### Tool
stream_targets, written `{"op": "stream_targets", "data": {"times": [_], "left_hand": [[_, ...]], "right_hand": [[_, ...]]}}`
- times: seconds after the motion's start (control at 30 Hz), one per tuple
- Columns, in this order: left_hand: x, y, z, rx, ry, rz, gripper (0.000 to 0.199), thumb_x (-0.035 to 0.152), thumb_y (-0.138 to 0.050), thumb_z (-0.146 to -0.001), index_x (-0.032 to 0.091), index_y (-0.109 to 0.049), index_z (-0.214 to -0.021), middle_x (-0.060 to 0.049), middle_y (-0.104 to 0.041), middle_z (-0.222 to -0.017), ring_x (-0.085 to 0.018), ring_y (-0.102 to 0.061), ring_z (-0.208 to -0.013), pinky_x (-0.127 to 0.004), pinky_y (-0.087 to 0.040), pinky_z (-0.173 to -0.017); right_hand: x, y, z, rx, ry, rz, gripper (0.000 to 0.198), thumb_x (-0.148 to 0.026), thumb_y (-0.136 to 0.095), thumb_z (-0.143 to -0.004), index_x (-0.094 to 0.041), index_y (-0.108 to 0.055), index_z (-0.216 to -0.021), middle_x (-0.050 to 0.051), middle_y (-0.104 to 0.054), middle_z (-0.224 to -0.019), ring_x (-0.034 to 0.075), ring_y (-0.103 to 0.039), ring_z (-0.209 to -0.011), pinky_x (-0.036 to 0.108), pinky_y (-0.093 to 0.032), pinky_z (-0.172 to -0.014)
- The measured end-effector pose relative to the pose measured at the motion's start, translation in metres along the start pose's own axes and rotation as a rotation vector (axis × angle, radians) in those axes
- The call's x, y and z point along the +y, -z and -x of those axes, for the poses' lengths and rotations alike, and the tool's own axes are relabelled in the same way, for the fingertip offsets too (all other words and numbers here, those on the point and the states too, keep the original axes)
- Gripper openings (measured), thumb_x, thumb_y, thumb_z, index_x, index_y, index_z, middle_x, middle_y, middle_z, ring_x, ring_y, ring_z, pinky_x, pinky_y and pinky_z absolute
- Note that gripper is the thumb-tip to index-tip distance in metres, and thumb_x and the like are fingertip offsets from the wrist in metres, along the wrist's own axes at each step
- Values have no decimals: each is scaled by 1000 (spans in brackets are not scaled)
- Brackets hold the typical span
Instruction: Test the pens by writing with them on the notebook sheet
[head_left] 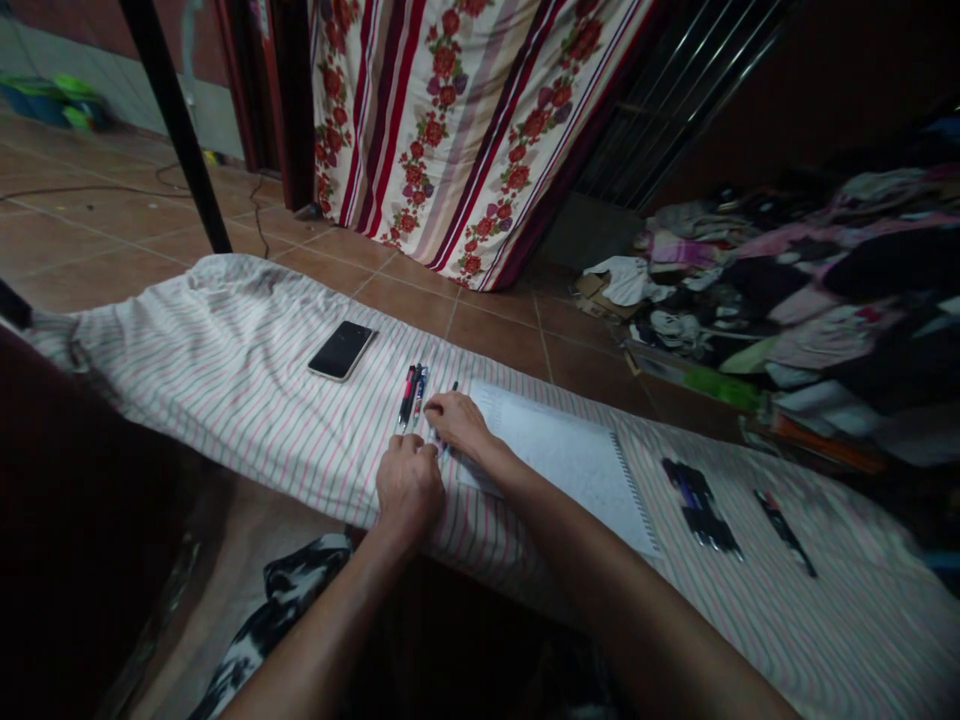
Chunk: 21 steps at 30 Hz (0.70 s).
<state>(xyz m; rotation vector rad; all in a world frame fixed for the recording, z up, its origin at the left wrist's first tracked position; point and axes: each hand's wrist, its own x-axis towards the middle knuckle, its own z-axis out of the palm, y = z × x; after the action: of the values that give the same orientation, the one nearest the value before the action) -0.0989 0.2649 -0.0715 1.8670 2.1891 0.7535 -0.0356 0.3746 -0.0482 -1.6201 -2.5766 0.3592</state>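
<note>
A small row of pens point(410, 396), with red, black and blue parts, lies on the striped cloth point(262, 400). My left hand point(411, 482) is closed, its curled fingers at the near ends of these pens; what it grips, if anything, is hidden. Just right of the row, my right hand point(459, 422) pinches another pen, whose dark end point(454, 386) sticks out beyond the fingers. Under my right wrist and forearm lies a spiral notebook point(570, 455) with a white page, its coil along the right side.
A smartphone point(343, 351) lies left of the pens. Right of the notebook are a group of dark pens point(701, 508) and a separate dark pen point(785, 532). Beyond the cloth are a tiled floor point(495, 335), a floral curtain point(450, 130) and a heap of clothes point(810, 290).
</note>
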Motion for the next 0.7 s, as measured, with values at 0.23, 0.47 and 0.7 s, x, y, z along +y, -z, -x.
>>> {"op": "stream_targets", "data": {"times": [0.23, 0.47, 0.7], "left_hand": [[-2, 0, -1, -5, -5, -10, 25, 17, -40, -82, 18, -65, -81, -7, -61, -91, -20, -50, -90, -31, -40, -78], [-2, -1, -3, -4, 6, -6, 26, 19, -39, -83, 18, -65, -80, -8, -61, -88, -21, -50, -88, -32, -40, -76], [-1, 0, -6, 13, 32, 28, 26, 19, -40, -83, 20, -65, -85, -8, -61, -89, -21, -49, -89, -32, -40, -76]], "right_hand": [[-10, -8, -11, 66, -155, 56, 33, -43, -43, -78, -23, -68, -83, 7, -68, -93, 21, -60, -89, 29, -43, -73], [-14, -12, -27, 26, -258, -32, 27, -36, -50, -73, -19, -69, -82, 11, -67, -96, 24, -60, -94, 32, -43, -75], [-3, 0, -29, 33, -313, -306, 25, -34, -53, -67, -14, -69, -66, 12, -68, -72, 23, -63, -75, 28, -41, -60]]}}
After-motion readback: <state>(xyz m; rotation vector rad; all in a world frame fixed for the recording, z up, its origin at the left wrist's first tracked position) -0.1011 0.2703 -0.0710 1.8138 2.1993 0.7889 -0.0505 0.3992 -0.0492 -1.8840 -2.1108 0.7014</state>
